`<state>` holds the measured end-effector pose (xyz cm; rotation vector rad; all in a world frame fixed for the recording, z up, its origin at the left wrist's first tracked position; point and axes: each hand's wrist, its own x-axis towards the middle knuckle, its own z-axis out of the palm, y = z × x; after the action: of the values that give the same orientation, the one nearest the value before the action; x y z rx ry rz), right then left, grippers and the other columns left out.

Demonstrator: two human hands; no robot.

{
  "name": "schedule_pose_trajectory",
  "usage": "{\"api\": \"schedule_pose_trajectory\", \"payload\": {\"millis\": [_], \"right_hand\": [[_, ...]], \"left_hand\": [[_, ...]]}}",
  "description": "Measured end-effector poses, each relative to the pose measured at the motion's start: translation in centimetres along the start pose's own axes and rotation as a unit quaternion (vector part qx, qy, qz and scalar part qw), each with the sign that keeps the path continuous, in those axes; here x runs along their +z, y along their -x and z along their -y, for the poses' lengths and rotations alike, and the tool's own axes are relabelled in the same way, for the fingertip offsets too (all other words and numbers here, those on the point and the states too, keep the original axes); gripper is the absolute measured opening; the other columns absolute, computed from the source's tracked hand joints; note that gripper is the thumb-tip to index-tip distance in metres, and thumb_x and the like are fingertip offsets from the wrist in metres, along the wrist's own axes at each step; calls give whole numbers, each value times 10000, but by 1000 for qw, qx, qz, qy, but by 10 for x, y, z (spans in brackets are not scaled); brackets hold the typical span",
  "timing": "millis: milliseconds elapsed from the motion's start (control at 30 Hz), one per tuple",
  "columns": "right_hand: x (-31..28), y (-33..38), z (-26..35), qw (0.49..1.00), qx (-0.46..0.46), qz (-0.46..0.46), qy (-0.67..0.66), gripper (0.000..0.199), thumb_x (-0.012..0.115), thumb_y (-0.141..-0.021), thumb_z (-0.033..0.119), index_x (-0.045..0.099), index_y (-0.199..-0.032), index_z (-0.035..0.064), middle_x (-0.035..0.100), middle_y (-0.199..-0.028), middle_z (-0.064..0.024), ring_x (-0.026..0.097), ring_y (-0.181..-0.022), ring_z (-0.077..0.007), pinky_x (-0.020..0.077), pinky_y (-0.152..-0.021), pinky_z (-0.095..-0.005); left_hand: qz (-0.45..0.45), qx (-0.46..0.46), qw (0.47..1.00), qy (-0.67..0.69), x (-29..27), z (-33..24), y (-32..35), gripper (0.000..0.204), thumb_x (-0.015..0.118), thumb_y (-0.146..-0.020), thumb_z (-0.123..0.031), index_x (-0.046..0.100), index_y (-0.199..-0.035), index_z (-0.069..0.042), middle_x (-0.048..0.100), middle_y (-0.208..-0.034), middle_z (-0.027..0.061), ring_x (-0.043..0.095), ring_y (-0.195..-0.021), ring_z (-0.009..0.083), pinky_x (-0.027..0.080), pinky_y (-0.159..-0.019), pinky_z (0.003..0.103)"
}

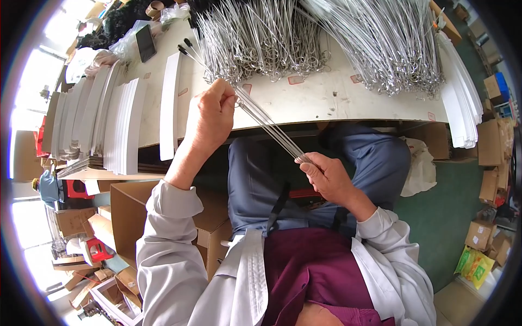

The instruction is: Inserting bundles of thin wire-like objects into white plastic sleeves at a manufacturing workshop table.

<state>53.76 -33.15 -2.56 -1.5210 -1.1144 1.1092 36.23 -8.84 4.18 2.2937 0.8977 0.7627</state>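
Note:
A slim bundle of silvery thin wire-handled brushes [270,127] runs slantwise between my two hands, above my lap and the table's front edge. My right hand [329,176] is closed around the bundle's lower right end. At its upper left end, my left hand [212,117] is closed with bent fingers, and a small wire ring shows beside the fingertips. Beyond that hand, two dark brush tips [187,45] point up and left; whether they belong to the same bundle I cannot tell. Large heaps of similar looped wire brushes [261,41] lie just behind, with another heap [391,49] to the right.
The pale table [304,103] bears stacks of white card strips [122,127] on the left and more strips [459,98] on the right. One single strip [170,103] overhangs the edge. A dark phone [145,43] lies at the back left. Cardboard boxes [130,217] stand below.

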Motion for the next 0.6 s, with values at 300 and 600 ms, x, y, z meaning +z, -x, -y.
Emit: {"api": "schedule_pose_trajectory", "payload": {"millis": [300, 600], "right_hand": [[-4, 5, -4, 997, -37, -10, 70, 303, 640, -1029, 288, 690, -1085, -6, 642, -727, -171, 584, -593, -239, 475, -590, -340], [-6, 9, -6, 999, -33, -18, 17, 261, 605, -1061, 237, 700, -1052, -6, 541, -615, -81, 511, -535, -136, 414, -517, -299]], "left_hand": [[-11, -70, 995, 70, 1, 16, 7, 79, 670, -887, 24, 591, -890, 17, 633, -680, 125, 640, -617, 178, 506, -599, 327], [4, -205, 946, 252, -11, -3, 33, 175, 663, -980, -114, 659, -1034, 53, 678, -724, 114, 640, -566, 129, 522, -528, 246]]}}
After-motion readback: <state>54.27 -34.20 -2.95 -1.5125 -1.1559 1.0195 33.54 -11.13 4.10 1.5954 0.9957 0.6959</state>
